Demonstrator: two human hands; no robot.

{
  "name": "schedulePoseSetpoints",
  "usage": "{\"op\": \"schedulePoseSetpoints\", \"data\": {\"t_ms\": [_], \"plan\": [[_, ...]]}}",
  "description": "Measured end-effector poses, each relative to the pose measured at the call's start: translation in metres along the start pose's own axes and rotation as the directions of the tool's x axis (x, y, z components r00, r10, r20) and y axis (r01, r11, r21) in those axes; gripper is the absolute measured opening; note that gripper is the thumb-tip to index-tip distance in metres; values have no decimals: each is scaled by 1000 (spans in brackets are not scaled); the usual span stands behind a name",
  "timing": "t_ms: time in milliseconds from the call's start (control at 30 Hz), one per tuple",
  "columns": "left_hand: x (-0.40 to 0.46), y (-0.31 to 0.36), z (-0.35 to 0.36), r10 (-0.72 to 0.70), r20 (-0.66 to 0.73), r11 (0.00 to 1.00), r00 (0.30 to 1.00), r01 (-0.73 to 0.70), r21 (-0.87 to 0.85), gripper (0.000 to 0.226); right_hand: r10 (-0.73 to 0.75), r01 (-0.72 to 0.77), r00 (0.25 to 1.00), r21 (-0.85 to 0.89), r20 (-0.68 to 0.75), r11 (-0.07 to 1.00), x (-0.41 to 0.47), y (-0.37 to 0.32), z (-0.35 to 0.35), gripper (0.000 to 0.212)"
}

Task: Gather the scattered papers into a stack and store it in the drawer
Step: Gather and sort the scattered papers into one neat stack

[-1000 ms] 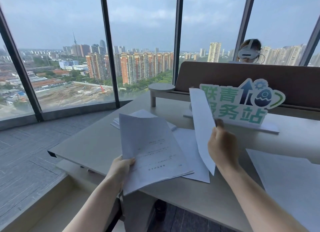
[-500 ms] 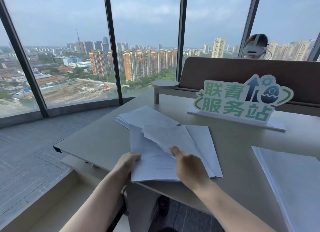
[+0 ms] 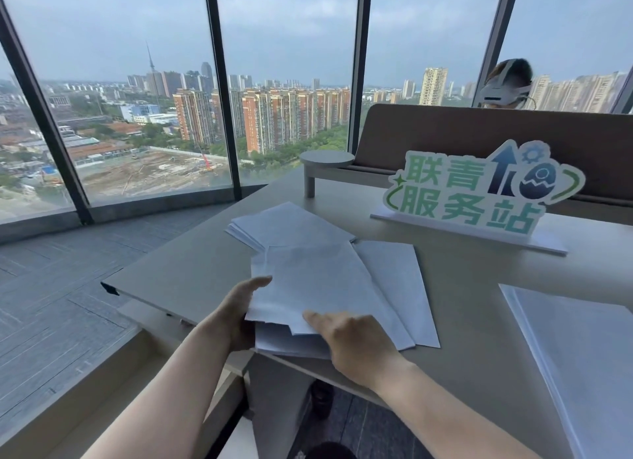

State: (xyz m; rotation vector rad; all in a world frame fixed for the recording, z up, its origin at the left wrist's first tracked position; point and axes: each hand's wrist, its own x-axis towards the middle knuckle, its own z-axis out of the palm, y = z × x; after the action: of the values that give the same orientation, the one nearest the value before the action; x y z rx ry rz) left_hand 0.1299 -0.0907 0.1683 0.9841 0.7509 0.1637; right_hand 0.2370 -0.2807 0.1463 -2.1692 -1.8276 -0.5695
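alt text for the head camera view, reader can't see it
Two bare hands gather loose white papers at a grey desk's near edge: left hand grips them, right hand presses on top. Another pile and a green sign sit behind.

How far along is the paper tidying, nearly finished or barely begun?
Early. Done: a few sheets overlap in a loose pile. In hand: the left hand grips its edge while the right hand presses on top. Left: the far stack, the right-side papers, squaring up, and the drawer, not visible.

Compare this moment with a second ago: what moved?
Both hands brought their raised sheets down onto the desk; the right hand laid its sheet over the papers gripped by the left hand. The far stack, right-side pile and sign stayed put.
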Motion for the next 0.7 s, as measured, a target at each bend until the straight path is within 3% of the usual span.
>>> {"op": "schedulePoseSetpoints", "data": {"t_ms": [133,233,300,400,500,567,700], "plan": [[3,-3,-2,-56,-59,980,997,66,187,56,-43,28,985,88,170,996,-2,1,-2,40],[5,-7,3,-50,-88,953,995,74,295,42,4,-64,939,162,343,985,0,3,-18,67],[6,-8,6,-5,-135,947,991,48,316,34,79,-192,921,265,382,945,-1,11,-19,75],[6,-10,8,56,-132,943,990,-9,332,42,355,-437,891,326,282,838,-2,31,-7,53],[5,-11,9,92,-117,946,989,-50,319,43,632,-689,723,227,278,688,-3,51,-1,51],[5,-12,10,108,-103,946,989,-70,316,43,708,-789,615,267,347,554,-3,61,-3,54],[3,-15,13,169,-77,941,983,-138,308,30,725,-778,570,539,386,325,3,65,-10,49]]}}
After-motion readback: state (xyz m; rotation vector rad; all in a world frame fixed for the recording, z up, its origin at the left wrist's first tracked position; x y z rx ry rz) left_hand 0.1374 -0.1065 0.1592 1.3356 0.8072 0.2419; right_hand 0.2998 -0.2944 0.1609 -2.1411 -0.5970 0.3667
